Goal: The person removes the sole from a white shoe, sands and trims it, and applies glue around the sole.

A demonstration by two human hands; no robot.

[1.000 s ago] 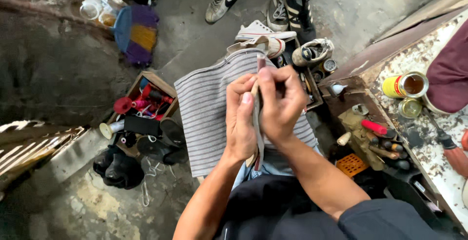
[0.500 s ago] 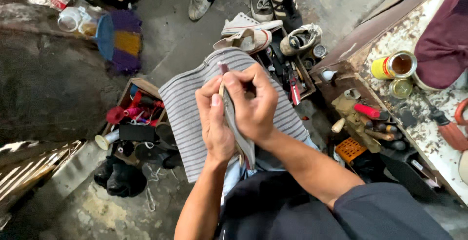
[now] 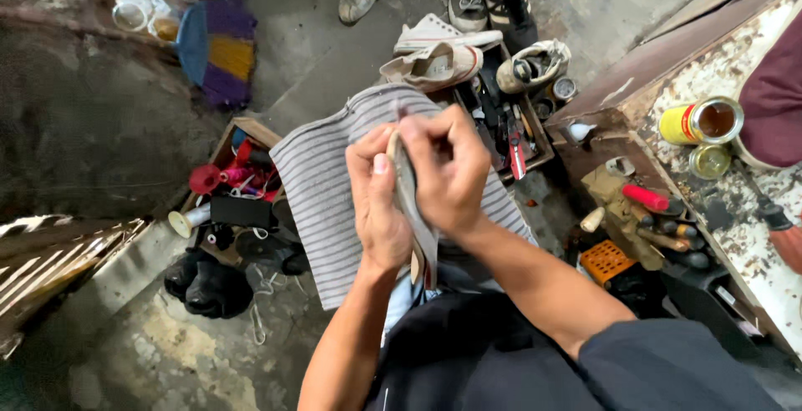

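Note:
My left hand (image 3: pixel 378 202) and my right hand (image 3: pixel 449 173) press together around a thin grey shoe sole (image 3: pixel 415 219) held on edge between them, over a grey striped cloth (image 3: pixel 322 185) spread across my lap. The left thumb lies along the sole's upper edge. The right fingers curl over its top end, hiding it. The sole's lower end sticks out below both hands.
Several shoes (image 3: pixel 439 60) lie on the concrete floor ahead, beside a wooden tray of tools (image 3: pixel 514 127). A box of thread spools (image 3: pixel 238 173) stands at the left. An open yellow glue tin (image 3: pixel 700 122) sits on a worn bench at the right, above an orange block (image 3: pixel 607 261).
Both hands and the sole stay clasped together over the cloth; my head shifts a little, so the scene slides in view. The grip looks unchanged.

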